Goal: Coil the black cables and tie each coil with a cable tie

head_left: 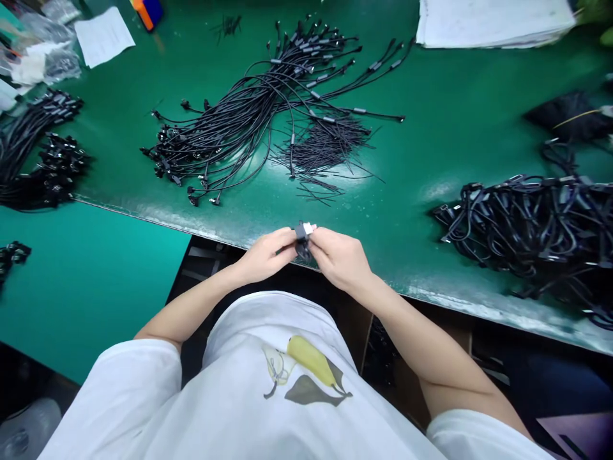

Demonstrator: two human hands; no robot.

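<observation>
Between my two hands, just over the front edge of the green table (pixel 402 191), is a coiled black cable (pixel 302 248) with a pale connector end. My left hand (pixel 268 254) pinches it from the left side. From the right, my right hand (pixel 342 255) has its fingers closed on the same cable near the connector. Beyond my hands lies a pile of thin black ties (pixel 328 145). A large bunch of loose black cables (pixel 249 105), with grey sleeves near one end, spreads out behind and to the left of that pile.
At the right is a heap of coiled black cables (pixel 531 223) with a dark bag (pixel 569 118) behind it. More cables (pixel 38 150) lie far left. White papers (pixel 493 22), a paper slip (pixel 104 37), plastic bags (pixel 45 48) and an orange-blue object (pixel 148 13) are at the back.
</observation>
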